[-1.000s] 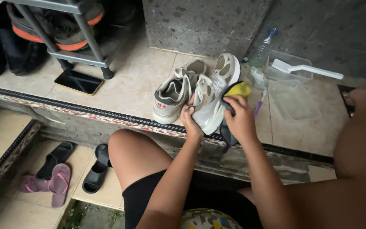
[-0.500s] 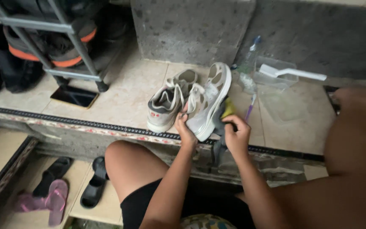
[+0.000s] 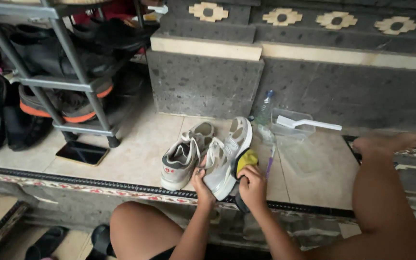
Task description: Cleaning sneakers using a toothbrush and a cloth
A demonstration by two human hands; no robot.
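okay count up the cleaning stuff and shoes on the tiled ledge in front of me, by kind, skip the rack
Sneakers: 2, one flat, one tilted under the left hand
Yellow sponge: 1, under the right hand
White brush: 1
Clear tub: 1
Plastic bottle: 1
Purple toothbrush: 1
Phone: 1
Total: 8

Mesh shoe (image 3: pixel 225 163), rough stone wall (image 3: pixel 203 86).
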